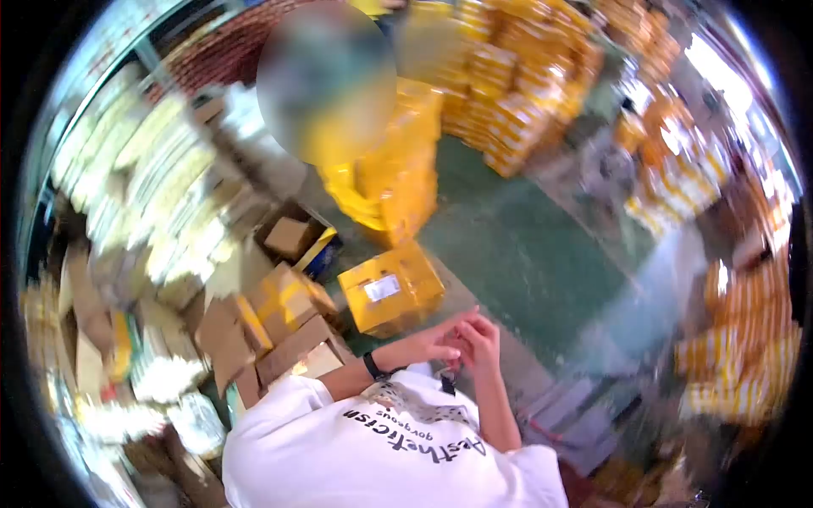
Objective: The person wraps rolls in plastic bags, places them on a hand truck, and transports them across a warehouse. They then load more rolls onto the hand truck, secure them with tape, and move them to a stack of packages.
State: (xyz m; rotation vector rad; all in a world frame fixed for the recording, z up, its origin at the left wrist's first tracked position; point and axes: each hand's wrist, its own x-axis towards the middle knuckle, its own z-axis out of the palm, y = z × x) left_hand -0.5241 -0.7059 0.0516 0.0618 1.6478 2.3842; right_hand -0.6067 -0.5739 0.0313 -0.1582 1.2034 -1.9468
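In front of my white shirt my two hands meet. My left hand (442,339), with a black band (373,366) at its wrist, reaches in from the left, its fingers stretched out and its thumb apart. Touching it is my right hand (479,340), raised from the lower right with its fingers bent inward; whatever they hold, if anything, is hidden. A small dark object (447,383) hangs just below the hands, too blurred to name. Beyond my left forearm sits a yellow-wrapped box (391,288) with a white label (382,289).
Opened brown cartons (288,309) crowd the left, beside a dark box (296,237). Stacks of white bundles (152,186) stand farther left. A person in yellow (394,169) is ahead. Yellow-taped parcels (525,85) pile up behind and right of the green floor (517,245).
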